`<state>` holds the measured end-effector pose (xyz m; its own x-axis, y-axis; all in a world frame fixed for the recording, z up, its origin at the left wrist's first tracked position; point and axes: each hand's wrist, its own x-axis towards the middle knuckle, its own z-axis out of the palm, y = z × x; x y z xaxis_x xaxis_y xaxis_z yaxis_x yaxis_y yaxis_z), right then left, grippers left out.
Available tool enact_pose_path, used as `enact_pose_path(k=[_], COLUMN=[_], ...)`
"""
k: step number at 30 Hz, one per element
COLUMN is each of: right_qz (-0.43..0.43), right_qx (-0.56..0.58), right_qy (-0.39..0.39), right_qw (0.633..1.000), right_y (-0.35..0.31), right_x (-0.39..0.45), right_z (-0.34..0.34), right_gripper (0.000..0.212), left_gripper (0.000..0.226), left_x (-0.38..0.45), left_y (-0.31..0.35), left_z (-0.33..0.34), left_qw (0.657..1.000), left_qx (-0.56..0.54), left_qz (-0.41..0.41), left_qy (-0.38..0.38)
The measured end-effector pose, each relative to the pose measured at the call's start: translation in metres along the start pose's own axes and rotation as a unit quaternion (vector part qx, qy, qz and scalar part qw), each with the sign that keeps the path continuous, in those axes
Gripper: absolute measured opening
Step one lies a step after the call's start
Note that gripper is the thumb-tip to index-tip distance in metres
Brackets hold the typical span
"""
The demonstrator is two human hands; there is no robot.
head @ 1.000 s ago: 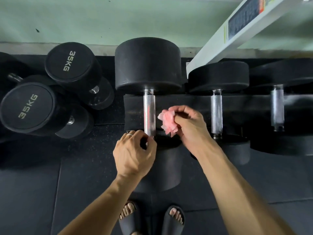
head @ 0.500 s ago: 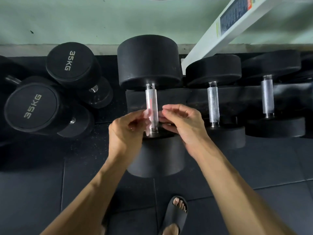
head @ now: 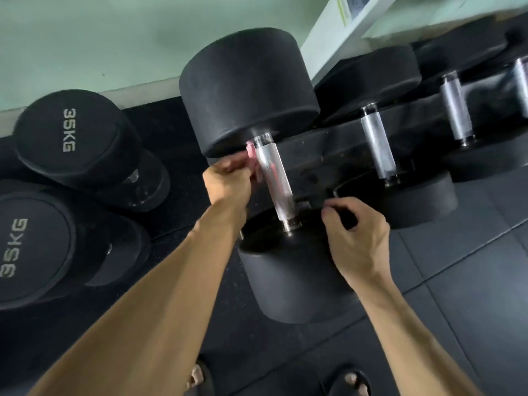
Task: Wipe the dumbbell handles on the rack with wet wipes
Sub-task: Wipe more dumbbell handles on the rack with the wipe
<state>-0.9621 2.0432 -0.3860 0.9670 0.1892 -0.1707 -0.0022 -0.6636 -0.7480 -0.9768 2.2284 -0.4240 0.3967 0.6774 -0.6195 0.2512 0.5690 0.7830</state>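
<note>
Rack [head: 323,155]: wipe [head: 253,155] in left hand [head: 228,182]

Soft, even light is falling from above, leaving my view fairly dim. The steel handle [head: 273,178] is catching a pale sheen. Motion blur is smearing my left hand [head: 228,182], and the wide lens is bending the frame's edges.

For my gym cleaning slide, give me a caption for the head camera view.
Left hand holds a pink wet wipe against a racked dumbbell's handle; right hand hovers empty nearby.
</note>
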Motion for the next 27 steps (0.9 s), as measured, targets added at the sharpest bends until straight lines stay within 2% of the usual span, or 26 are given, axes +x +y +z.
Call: enact_pose_path(k=[2,4,6,9,11,16,21,23,25,27], right_qz=[-0.012,-0.032,-0.044,-0.043,-0.044,-0.052,-0.059,-0.059,-0.061,-0.069], right_qx=[-0.001,-0.001,-0.005,-0.009,-0.014,-0.011,-0.002,-0.005,-0.005,-0.014], right_qy=[0.009,0.011,0.017,0.023,0.024,0.025,0.029,0.031,0.035,0.036], right_qw=[1.0,0.999,0.999,0.999,0.999,0.998,0.998,0.998,0.998,0.997], right_y=[0.002,0.003,0.005,0.006,0.005,0.005,0.007,0.006,0.005,0.004], right_x=[0.0,0.0,0.0,-0.001,-0.003,-0.004,-0.003,-0.002,-0.003,-0.005], right_z=[0.002,0.003,0.004,0.004,0.004,0.003,0.005,0.005,0.006,0.007], right_gripper=[0.011,0.013,0.018,0.012,0.012,0.013,0.022,0.024,0.025,0.025], left_gripper=[0.016,0.018,0.023,0.023,0.022,0.023,0.026,0.031,0.035,0.035], left_x=[0.01,0.015,0.017,0.012,0.012,0.026,0.015,0.019,0.026,0.026], left_y=[0.001,-0.005,-0.015,-0.029,-0.03,-0.018,-0.032,-0.023,-0.012,-0.013], left_z=[0.007,0.008,0.005,-0.004,-0.005,0.011,-0.01,-0.006,0.004,0.007], left_qw=[0.991,0.981,0.977,0.976,0.977,0.966,0.976,0.981,0.985,0.985], left_qx=[-0.119,-0.159,-0.139,-0.049,-0.043,-0.195,-0.048,-0.046,-0.088,-0.093], left_qz=[-0.057,-0.086,-0.104,-0.109,-0.107,-0.101,-0.044,-0.016,-0.002,-0.001], left_qy=[-0.02,-0.077,-0.127,-0.182,-0.179,-0.133,-0.206,-0.185,-0.15,-0.147])
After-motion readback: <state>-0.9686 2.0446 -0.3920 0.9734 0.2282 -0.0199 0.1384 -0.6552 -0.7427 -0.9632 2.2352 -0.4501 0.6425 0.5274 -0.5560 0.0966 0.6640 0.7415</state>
